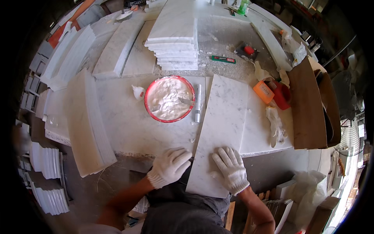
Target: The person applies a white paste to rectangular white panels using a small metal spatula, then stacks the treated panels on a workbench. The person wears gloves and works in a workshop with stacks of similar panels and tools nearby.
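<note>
A long white marble slab (218,124) with grey veining lies at a slant over the front edge of the worktable, its near end at my lap. My right hand (230,169), in a white knit glove, rests on the slab's near part with the fingers laid out flat. Just left of the slab's near edge is my left hand (170,167), gloved too, its fingers together and curled. Their undersides are hidden, so I cannot tell whether they hold anything. Beyond the hands stands a red-rimmed tub (170,99) of white paste, with metal putty knives in it. A marker-like tube (198,103) lies beside the tub.
Stacked marble slabs (173,27) rise behind the tub; more slabs (87,124) stand at left. To the right are an orange box (263,92), a red container (280,95), a crumpled glove (276,126) and a cardboard box (307,105). A green packet (223,59) lies farther back.
</note>
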Demonstrator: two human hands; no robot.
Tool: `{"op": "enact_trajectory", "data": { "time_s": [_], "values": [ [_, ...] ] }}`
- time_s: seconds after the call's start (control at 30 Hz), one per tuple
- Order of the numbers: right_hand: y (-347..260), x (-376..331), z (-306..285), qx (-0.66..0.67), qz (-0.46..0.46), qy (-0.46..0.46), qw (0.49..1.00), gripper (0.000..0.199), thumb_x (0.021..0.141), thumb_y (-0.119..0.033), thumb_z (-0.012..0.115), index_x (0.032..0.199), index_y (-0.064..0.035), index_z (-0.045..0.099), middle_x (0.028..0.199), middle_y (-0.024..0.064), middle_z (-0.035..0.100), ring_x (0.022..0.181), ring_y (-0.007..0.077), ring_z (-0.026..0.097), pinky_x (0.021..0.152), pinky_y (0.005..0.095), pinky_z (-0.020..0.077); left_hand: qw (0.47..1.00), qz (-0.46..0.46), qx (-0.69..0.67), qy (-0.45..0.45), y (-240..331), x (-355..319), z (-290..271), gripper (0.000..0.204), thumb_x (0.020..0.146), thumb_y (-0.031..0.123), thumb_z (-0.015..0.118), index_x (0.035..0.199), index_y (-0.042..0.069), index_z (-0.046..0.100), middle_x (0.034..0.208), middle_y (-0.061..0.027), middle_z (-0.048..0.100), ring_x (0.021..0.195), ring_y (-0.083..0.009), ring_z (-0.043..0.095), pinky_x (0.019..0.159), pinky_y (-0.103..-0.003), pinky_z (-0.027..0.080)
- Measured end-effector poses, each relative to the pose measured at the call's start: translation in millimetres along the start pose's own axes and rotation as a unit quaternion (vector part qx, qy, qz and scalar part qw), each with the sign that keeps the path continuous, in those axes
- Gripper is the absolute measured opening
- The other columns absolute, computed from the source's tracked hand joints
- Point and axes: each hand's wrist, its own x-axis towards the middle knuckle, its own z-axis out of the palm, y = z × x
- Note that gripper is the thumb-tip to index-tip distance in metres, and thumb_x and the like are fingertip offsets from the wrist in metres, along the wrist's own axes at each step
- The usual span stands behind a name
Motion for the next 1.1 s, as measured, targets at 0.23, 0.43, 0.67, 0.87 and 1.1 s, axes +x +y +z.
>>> {"op": "enact_trajectory", "data": {
  "time_s": [0.23, 0.43, 0.67, 0.87, 1.1],
  "values": [
    [45.5, 117.4, 5.4, 0.029, -0.024, 0.054, 0.998, 0.066, 0.093, -0.045, 0.058, 0.147, -0.0101, 0.046, 0.152, 0.0155, 0.043, 0.144, 0.0382, 0.036, 0.119, 0.0515, 0.0252, 0.995, 0.101, 0.023, 0.001, -25.8, 12.6, 47.7, 0.029, 0.081, 0.015, 0.071, 0.108, 0.008, 0.067, 0.115, -0.0087, 0.065, 0.11, -0.0297, 0.063, 0.093, -0.047, 0.053],
    [87.1, 215.5, 13.7, -0.009, 0.047, 0.098, 0.994, 0.062, 0.097, -0.046, 0.052, 0.149, -0.0104, 0.045, 0.157, 0.0142, 0.038, 0.146, 0.0349, 0.032, 0.12, 0.0496, 0.0229, 0.994, 0.1, 0.047, -0.003, -25.9, 15.3, 55.0, 0.023, 0.077, 0.014, 0.071, 0.1, 0.009, 0.069, 0.109, -0.0088, 0.068, 0.103, -0.03, 0.066, 0.088, -0.047, 0.054],
    [158.9, 215.9, 2.6, -0.048, 0.147, 0.139, 0.978, 0.063, 0.099, -0.051, 0.045, 0.149, -0.0122, 0.045, 0.157, 0.0156, 0.038, 0.147, 0.0351, 0.032, 0.121, 0.0493, 0.02, 0.994, 0.088, 0.066, 0.003, -25.5, 13.6, 57.6, 0.024, 0.078, 0.015, 0.071, 0.102, 0.011, 0.07, 0.111, -0.0066, 0.067, 0.106, -0.0287, 0.065, 0.09, -0.046, 0.053],
    [103.3, 152.2, 16.4, -0.064, 0.105, 0.104, 0.987, 0.06, 0.102, -0.052, 0.039, 0.149, -0.0159, 0.046, 0.157, 0.0126, 0.04, 0.148, 0.0326, 0.032, 0.123, 0.0493, 0.0174, 0.995, 0.077, 0.07, -0.01, -31.0, 6.0, 61.4, 0.026, 0.081, 0.015, 0.071, 0.107, 0.011, 0.07, 0.117, -0.0054, 0.065, 0.111, -0.0273, 0.063, 0.091, -0.045, 0.053],
    [-39.3, -15.5, 43.9, 0.117, -0.072, -0.094, 0.986, 0.054, 0.101, -0.043, 0.047, 0.15, -0.0206, 0.045, 0.161, 0.0057, 0.034, 0.151, 0.0244, 0.025, 0.126, 0.0456, 0.0119, 0.988, 0.115, 0.077, 0.073, -28.6, 9.5, 65.6, 0.027, 0.084, 0.008, 0.066, 0.111, 0.012, 0.068, 0.118, -0.0067, 0.065, 0.11, -0.0293, 0.064, 0.089, -0.045, 0.053]
  ]
}}
